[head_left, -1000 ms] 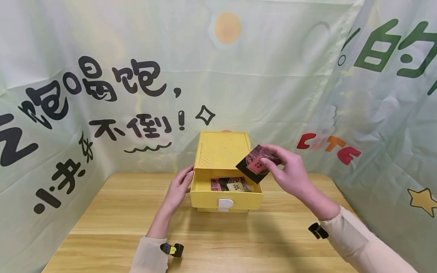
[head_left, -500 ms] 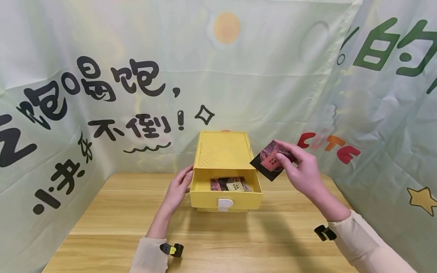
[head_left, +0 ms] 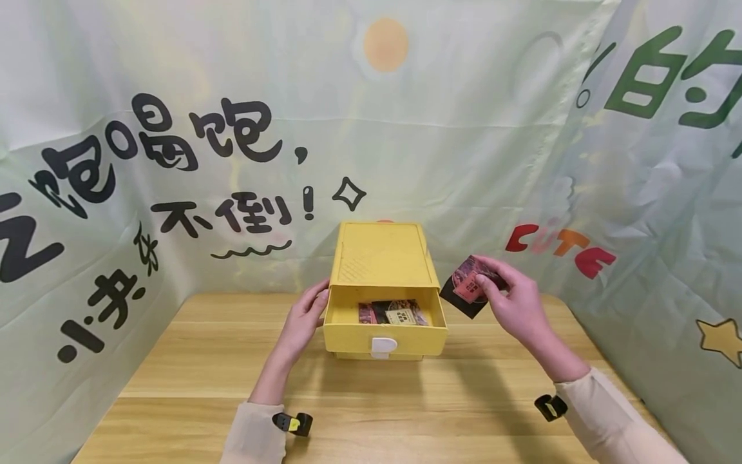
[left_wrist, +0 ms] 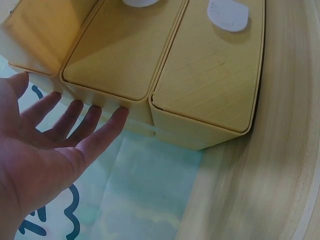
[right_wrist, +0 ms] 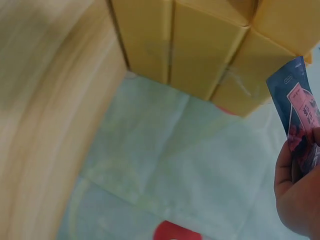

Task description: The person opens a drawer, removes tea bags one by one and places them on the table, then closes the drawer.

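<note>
My right hand (head_left: 518,304) pinches a small black-and-pink food packet (head_left: 467,288) between thumb and fingers, held in the air right of the yellow drawer box (head_left: 382,254). In the right wrist view the packet (right_wrist: 295,97) tilts beside the box's side wall. The top drawer (head_left: 350,338) is pulled out. Inside it lie more packets (head_left: 400,314), one dark with a cream label and one pinkish. My left hand (head_left: 304,314) rests at the box's left side. In the left wrist view, that hand's fingers (left_wrist: 102,135) are spread, their tips at the drawers' side.
The box stands on a wooden table (head_left: 232,367) and has stacked drawers with white pull tabs (left_wrist: 228,15). A printed fabric backdrop (head_left: 452,161) rises behind the table and along both sides. A dark strap device (head_left: 294,423) sits at each cuff.
My right hand has carried the packet rightward, away from over the open drawer, and then slightly lower. The left hand and the drawer box stay where they were.
</note>
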Tool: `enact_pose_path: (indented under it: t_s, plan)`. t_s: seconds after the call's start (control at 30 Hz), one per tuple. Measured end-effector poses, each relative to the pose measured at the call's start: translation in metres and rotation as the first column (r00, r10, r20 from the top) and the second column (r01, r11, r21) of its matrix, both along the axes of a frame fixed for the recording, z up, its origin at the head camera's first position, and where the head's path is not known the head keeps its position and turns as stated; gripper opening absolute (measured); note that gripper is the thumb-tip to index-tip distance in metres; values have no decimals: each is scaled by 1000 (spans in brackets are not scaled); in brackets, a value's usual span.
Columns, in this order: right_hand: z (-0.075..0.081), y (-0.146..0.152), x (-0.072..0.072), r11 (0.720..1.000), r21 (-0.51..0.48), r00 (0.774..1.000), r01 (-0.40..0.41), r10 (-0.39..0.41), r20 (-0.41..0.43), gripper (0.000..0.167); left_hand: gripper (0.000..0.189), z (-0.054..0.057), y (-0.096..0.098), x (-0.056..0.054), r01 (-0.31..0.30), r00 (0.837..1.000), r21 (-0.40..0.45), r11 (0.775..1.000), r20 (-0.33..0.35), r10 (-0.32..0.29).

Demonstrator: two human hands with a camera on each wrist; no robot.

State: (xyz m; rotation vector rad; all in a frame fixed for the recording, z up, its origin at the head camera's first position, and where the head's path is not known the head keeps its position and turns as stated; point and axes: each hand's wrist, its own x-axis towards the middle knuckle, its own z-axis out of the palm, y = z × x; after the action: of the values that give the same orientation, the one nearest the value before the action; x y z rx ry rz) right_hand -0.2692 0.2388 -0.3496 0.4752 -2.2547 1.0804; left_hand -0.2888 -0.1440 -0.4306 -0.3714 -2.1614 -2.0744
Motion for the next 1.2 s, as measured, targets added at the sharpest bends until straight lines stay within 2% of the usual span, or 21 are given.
enact_pose_path:
  t_s: [0.4, 0.7, 0.87, 1.1, 1.2]
  plan:
    - [-34, 12, -22, 995, 100, 984, -19, 2, 176, 36, 47, -1, 0, 0, 8, 1000, 9, 1000, -13, -7]
    - [-48, 16, -39, 972, 226, 963, -60, -3, 270, 35, 47, 1, 1, 2, 7, 1000, 8, 1000, -20, -7]
    - [-55, 15, -52, 956, 264, 935, -126, 26, 353, 33, 47, 2, 0, 2, 5, 1000, 9, 1000, -18, -5]
    - [-71, 17, -73, 939, 262, 883, -222, 80, 463, 27, 47, 1, 0, 2, -1, 1000, -3, 1000, -11, 1]
    - [-76, 17, -79, 930, 276, 874, -242, 86, 477, 25, 47, 1, 0, 2, -2, 1000, -5, 1000, -10, 1]
